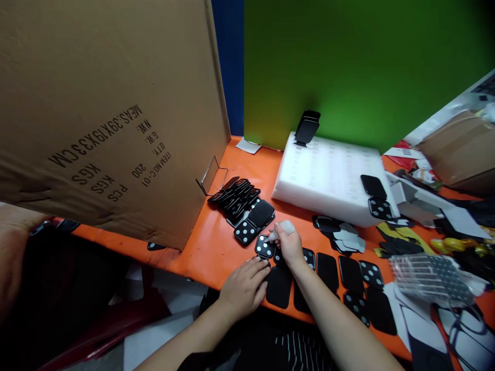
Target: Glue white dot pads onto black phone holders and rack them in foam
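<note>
My right hand [290, 247] is closed around a small white squeeze bottle [286, 226]. The bottle's nozzle points down at a black polka-dot square piece [264, 246] on the orange table. Flat fingers of my left hand [245, 286] rest at the near edge of that piece, over a dark part mostly hidden beneath them. Beside my hands runs a row of black pieces, some plain [279, 286], some with white dots [371, 274]. Beyond my left hand lies a heap of black folded pieces [235, 198], with another dotted one [245, 233] in front of it.
A large cardboard box [116, 129] rises at left, with a person's hand [15, 237] beside it. A white foam block [328, 175] carries black pieces upright. A wire stand [212, 175], grey-white pieces [344, 237], a yellow-black glove [402, 239] and a plastic-wrapped pack [429, 278] lie around.
</note>
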Demonstrator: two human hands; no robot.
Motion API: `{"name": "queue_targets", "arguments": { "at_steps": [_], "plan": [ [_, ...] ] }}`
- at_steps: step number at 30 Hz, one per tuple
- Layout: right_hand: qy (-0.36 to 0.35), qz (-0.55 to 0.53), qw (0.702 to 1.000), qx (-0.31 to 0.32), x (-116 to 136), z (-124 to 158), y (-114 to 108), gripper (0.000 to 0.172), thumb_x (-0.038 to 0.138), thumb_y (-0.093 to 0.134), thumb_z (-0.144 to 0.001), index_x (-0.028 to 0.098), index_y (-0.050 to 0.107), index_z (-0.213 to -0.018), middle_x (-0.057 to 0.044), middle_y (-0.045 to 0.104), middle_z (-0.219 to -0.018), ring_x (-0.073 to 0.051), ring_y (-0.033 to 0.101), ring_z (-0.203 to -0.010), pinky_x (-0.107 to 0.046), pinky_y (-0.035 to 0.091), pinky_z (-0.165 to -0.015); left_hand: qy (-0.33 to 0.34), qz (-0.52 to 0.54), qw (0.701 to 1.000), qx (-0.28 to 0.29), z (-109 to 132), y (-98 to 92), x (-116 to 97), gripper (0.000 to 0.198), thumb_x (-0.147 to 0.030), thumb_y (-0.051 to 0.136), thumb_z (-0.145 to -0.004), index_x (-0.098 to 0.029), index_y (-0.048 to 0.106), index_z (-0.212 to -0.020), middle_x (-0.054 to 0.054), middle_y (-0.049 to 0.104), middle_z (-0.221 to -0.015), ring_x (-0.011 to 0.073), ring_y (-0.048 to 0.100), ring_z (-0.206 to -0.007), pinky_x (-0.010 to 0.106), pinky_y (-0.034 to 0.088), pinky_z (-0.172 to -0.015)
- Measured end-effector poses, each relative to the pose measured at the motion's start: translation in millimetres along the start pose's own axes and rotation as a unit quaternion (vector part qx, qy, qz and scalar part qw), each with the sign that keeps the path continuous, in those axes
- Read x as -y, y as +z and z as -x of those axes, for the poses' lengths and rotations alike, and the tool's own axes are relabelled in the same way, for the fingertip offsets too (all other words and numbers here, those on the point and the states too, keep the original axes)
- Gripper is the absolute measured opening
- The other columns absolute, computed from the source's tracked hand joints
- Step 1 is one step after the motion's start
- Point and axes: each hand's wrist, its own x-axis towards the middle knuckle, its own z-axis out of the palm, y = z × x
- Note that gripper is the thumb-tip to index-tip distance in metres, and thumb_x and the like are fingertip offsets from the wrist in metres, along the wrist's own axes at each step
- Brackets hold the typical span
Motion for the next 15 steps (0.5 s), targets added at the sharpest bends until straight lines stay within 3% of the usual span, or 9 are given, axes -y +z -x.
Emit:
{"name": "queue_targets", "arguments": {
  "at_steps": [9, 15],
  "plan": [
    [-0.001, -0.001, 1.0, -0.01, 3.6, 2.1, 1.8, 0.035, 0.052, 0.054, -0.071, 0.017, 0.059, -0.07, 0.0, 0.062, -0.053, -0.012, 0.051, -0.044, -0.022, 0.038, -0.042, 0.004, 0.0, 1.0, -0.008, 0.1, -1.0, -1.1, 0.035, -0.024, 0.045, -0.082, -0.022, 0.052, -0.116, 0.003, 0.053, -0.121, 0.0211, 0.046, -0.115, 0.04, 0.04, -0.097],
    [-0.039, 0.034, 0.999, -0.013, 1.8, 3.2, 2.3, 0.034, 0.05, 0.052, -0.074, 0.017, 0.06, -0.07, 0.0, 0.062, -0.056, -0.012, 0.052, -0.046, -0.023, 0.041, -0.047, 0.002, 0.002, 1.0, -0.003, -0.7, -0.8, -0.6, 0.035, -0.024, 0.044, -0.082, -0.022, 0.051, -0.116, 0.002, 0.052, -0.122, 0.0207, 0.045, -0.115, 0.04, 0.038, -0.099]
  ]
}}
